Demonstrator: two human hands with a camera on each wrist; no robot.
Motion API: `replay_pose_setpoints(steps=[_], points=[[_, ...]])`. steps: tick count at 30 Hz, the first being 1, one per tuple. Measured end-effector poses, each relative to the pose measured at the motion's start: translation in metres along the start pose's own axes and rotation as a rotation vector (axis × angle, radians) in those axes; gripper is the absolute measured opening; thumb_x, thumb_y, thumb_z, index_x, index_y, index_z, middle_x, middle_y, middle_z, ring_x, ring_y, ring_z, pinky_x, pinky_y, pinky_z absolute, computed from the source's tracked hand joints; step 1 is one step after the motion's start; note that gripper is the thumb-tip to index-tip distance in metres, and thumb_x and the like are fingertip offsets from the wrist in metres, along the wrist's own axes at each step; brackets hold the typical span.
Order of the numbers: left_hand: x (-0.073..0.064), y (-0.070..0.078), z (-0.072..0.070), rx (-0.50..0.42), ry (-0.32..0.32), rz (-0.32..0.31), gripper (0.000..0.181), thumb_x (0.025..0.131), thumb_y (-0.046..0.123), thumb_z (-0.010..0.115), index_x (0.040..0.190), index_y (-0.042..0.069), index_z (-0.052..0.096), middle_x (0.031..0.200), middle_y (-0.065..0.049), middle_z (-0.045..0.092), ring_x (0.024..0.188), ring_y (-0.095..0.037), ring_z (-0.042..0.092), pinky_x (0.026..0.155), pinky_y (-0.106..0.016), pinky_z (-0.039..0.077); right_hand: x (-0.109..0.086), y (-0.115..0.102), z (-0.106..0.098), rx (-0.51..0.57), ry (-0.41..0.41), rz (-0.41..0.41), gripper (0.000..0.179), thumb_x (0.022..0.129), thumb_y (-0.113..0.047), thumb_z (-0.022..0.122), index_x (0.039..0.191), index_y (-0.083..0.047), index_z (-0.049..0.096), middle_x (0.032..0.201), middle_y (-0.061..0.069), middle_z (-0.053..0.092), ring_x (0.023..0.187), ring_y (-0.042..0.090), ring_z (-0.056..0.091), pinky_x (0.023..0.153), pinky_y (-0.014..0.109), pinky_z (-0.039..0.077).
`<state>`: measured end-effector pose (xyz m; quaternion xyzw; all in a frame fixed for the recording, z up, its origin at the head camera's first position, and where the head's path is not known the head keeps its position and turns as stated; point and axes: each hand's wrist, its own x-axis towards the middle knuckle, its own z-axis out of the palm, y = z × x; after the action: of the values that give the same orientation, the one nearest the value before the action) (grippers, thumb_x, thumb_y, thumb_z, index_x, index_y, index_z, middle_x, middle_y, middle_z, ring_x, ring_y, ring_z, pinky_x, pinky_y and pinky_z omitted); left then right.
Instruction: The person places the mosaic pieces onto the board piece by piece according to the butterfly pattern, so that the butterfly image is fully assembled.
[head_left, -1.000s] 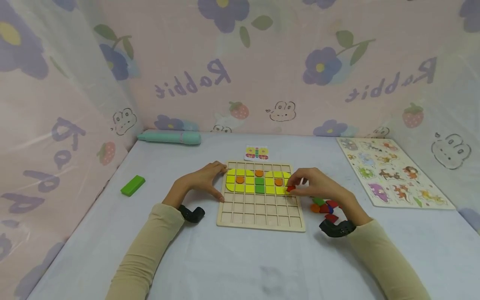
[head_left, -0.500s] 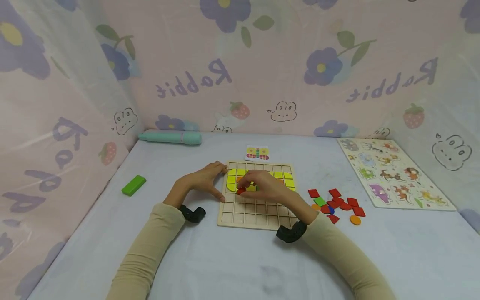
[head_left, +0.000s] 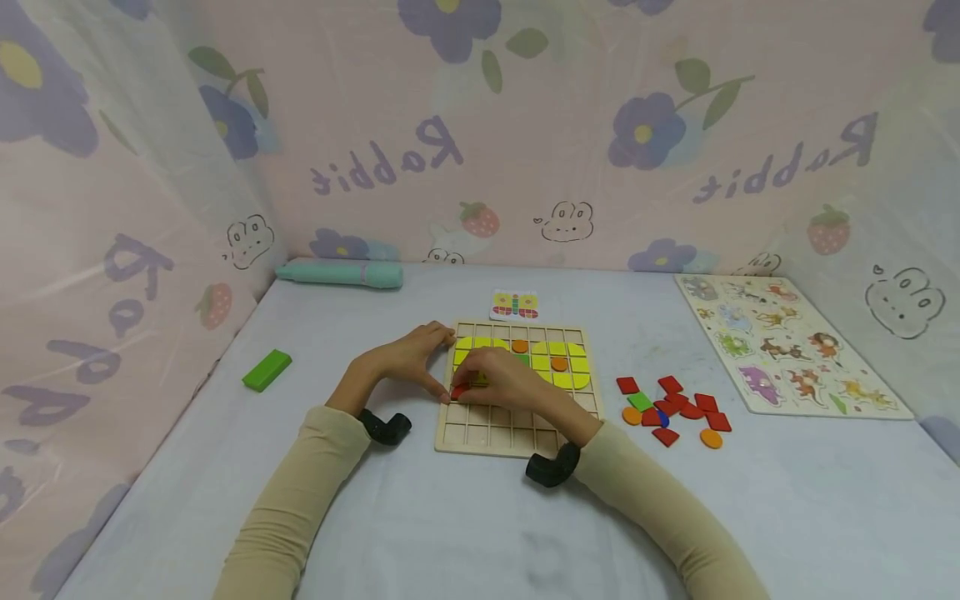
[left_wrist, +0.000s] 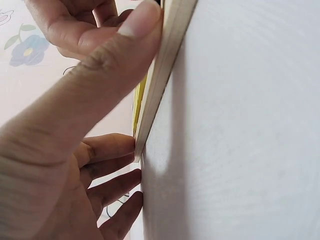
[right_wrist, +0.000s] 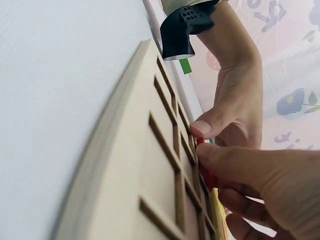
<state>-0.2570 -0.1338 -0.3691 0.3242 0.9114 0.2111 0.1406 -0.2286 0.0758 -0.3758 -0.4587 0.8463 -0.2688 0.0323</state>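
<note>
A wooden grid board (head_left: 517,440) lies on the table, with yellow tiles (head_left: 570,349) in its far rows and orange discs (head_left: 558,364) and green tiles among them. My right hand (head_left: 497,379) pinches a red tile (head_left: 458,391) at the board's left side, just nearer than the yellow ones. In the right wrist view, thumb and fingers hold the red tile (right_wrist: 206,172) against the grid. My left hand (head_left: 403,360) touches the board's left edge, thumb and fingers spread apart. Its thumb (left_wrist: 107,70) lies against the rim in the left wrist view. The right hand hides part of the pattern.
Right of the board lie several loose tiles (head_left: 667,406), mostly red. A small picture card (head_left: 515,306) stands behind the board. A green block (head_left: 267,370) is at left, a teal pen-shaped case (head_left: 341,274) at far left, an animal puzzle (head_left: 787,343) at right.
My right hand has moved from the board's right side across to its left edge with the red tile, uncovering the loose tiles. The left hand has stayed in place.
</note>
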Motion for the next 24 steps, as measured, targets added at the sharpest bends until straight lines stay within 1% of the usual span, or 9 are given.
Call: replay_pose_setpoints(steps=[3, 10, 18, 21, 24], points=[[0.000, -0.001, 0.000, 0.002, 0.003, 0.009, 0.093, 0.063, 0.044, 0.084, 0.134, 0.003, 0.040, 0.140, -0.009, 0.035, 0.132, -0.026, 0.029, 0.111, -0.043, 0.025, 0.000, 0.000, 0.000, -0.010, 0.002, 0.002, 0.015, 0.083, -0.020, 0.072, 0.096, -0.012, 0.071, 0.091, -0.005, 0.067, 0.087, 0.007, 0.057, 0.083, 0.024, 0.047], [0.001, -0.003, 0.003, -0.007, 0.001, 0.008, 0.093, 0.063, 0.044, 0.084, 0.134, 0.003, 0.040, 0.139, -0.010, 0.036, 0.132, -0.026, 0.029, 0.111, -0.042, 0.025, -0.002, 0.000, -0.001, 0.000, -0.019, -0.018, 0.014, 0.082, -0.022, 0.072, 0.094, -0.014, 0.072, 0.090, -0.007, 0.065, 0.088, 0.007, 0.055, 0.084, 0.025, 0.045], [0.001, -0.001, 0.002, -0.004, 0.000, 0.015, 0.093, 0.063, 0.044, 0.084, 0.134, 0.003, 0.040, 0.139, -0.010, 0.036, 0.132, -0.026, 0.029, 0.111, -0.043, 0.026, -0.004, 0.002, -0.001, 0.005, -0.041, -0.016, 0.016, 0.084, -0.022, 0.070, 0.098, -0.014, 0.071, 0.094, -0.007, 0.065, 0.089, 0.008, 0.054, 0.083, 0.024, 0.045], [0.001, 0.000, 0.001, 0.002, 0.000, 0.014, 0.093, 0.063, 0.044, 0.084, 0.134, 0.002, 0.040, 0.139, -0.010, 0.036, 0.132, -0.027, 0.029, 0.111, -0.043, 0.025, -0.008, 0.004, -0.003, 0.011, -0.037, -0.024, 0.017, 0.085, -0.022, 0.069, 0.099, -0.013, 0.071, 0.094, -0.006, 0.065, 0.090, 0.009, 0.054, 0.083, 0.024, 0.045], [0.001, -0.001, 0.000, 0.008, -0.002, 0.004, 0.093, 0.063, 0.044, 0.084, 0.134, 0.003, 0.040, 0.139, -0.010, 0.036, 0.132, -0.027, 0.030, 0.111, -0.043, 0.025, -0.018, 0.006, -0.009, 0.008, -0.010, -0.011, 0.016, 0.086, -0.022, 0.068, 0.099, -0.013, 0.071, 0.095, -0.007, 0.065, 0.091, 0.009, 0.055, 0.083, 0.025, 0.046]])
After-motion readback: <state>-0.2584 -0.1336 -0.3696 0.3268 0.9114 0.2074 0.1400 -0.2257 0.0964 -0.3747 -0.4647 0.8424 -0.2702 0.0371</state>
